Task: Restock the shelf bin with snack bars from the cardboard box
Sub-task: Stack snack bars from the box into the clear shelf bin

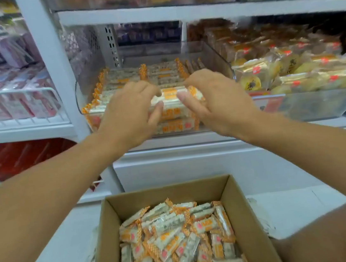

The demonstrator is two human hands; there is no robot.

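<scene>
Here, both hands reach into the clear shelf bin, the left hand and right hand gripping a stack of orange-and-white snack bars between curled fingers at its front. Below, the open cardboard box holds more bars in a loose heap.

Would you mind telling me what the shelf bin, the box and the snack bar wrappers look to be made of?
Shelf bin: clear glossy plastic, probably acrylic; the bars show through its walls.
Cardboard box: matte brown corrugated board, judging by its thick cut edges.
Snack bars: shiny plastic film wrappers, seemingly, with crimped orange ends.
</scene>
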